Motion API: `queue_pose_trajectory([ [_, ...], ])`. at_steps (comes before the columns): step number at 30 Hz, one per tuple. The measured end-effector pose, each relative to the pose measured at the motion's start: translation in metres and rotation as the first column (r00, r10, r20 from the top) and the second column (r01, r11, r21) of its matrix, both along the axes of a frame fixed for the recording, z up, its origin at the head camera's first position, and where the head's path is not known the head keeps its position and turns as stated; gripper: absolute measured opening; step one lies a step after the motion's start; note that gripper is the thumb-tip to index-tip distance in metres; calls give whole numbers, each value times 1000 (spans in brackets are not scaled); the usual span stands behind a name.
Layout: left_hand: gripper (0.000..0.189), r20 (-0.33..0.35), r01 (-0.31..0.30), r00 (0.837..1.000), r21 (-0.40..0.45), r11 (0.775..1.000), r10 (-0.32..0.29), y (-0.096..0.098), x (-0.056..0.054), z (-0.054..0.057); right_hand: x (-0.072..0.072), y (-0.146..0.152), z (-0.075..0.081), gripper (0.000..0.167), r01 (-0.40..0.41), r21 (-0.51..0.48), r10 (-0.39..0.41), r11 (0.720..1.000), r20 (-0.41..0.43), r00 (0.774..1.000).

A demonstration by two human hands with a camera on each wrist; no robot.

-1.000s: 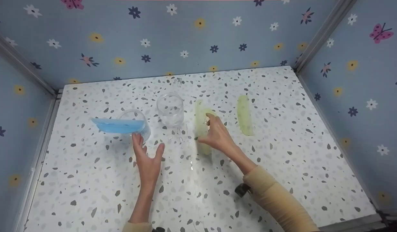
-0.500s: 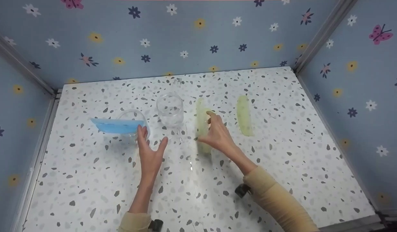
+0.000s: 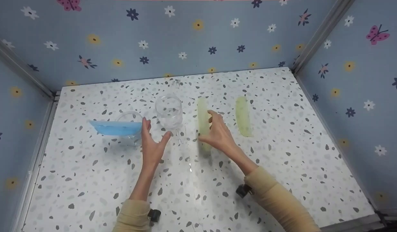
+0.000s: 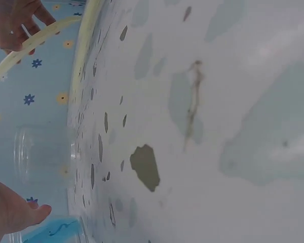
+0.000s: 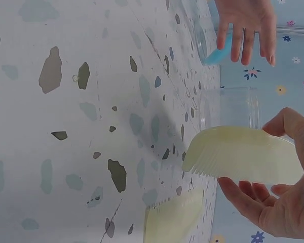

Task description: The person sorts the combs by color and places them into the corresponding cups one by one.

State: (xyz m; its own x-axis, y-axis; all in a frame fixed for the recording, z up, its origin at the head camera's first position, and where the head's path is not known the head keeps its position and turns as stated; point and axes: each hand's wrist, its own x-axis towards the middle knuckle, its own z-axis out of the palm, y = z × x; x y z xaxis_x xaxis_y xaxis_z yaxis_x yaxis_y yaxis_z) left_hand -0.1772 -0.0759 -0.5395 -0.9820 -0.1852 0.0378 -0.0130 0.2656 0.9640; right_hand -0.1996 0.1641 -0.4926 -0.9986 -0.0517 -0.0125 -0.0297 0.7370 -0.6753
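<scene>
My right hand pinches a pale yellow-green comb between thumb and fingers, above the table. In the right wrist view this comb is held by its spine and toothed edge, teeth facing down. A second yellow-green comb lies on the table to the right. At the left, a blue comb leans in a clear cup, one end sticking out leftward. My left hand holds nothing; its fingers are extended, thumb apart, beside that cup, partly covering it. Another clear cup stands between my hands.
The white speckled table is bounded by a blue flowered wall at the back and similar panels at both sides. Metal frame bars run along the corners.
My left hand has moved right and slightly forward, away from the blue comb toward the middle cup. The comb in my right hand has turned slightly; that hand stays nearly in place.
</scene>
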Motion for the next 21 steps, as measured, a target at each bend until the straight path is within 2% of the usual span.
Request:
queue_pose_trajectory([
  [5, 111, 16, 25, 1000, -35, 999, -24, 2, -16, -3, -1, 3, 2, 104, 9, -15, -9, 1000, -9, 1000],
  [12, 123, 90, 90, 993, -86, 992, -82, 7, -48, -3, -1, 6, 9, 106, 61, -81, -65, 995, -50, 997],
  [16, 127, 114, 72, 992, -100, 992, -61, 8, -60, -2, -2, 5, 11, 107, 57, -98, -64, 994, -70, 996],
  [21, 129, 94, 54, 994, -80, 995, -47, 11, -69, -5, -2, 6, 12, 111, 64, -101, -72, 993, -77, 994],
])
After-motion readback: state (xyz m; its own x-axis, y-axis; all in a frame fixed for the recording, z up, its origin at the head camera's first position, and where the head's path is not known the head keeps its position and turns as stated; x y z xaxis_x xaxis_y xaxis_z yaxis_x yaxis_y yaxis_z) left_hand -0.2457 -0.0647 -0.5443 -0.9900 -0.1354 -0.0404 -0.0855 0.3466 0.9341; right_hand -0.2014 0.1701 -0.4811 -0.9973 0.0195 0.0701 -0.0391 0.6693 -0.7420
